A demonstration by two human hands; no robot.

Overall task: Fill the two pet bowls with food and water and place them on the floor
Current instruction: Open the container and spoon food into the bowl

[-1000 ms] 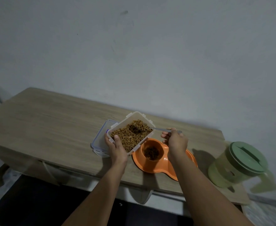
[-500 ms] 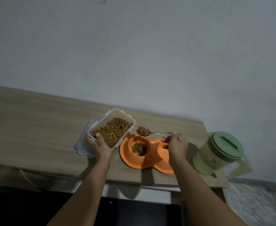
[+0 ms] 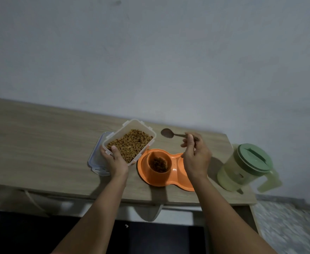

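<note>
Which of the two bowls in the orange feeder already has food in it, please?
The left bowl of the orange feeder, next to the kibble container, holds kibble; the right hand mostly hides the other.

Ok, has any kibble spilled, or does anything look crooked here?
No spill shows on the table. Only the food container is askew: the left hand tips it, one end resting on its lid.

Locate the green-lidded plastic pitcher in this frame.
In the head view, the pale green plastic pitcher with its darker green lid stands at the wooden table's far right end, right of the orange double pet bowl and the right hand.
</note>
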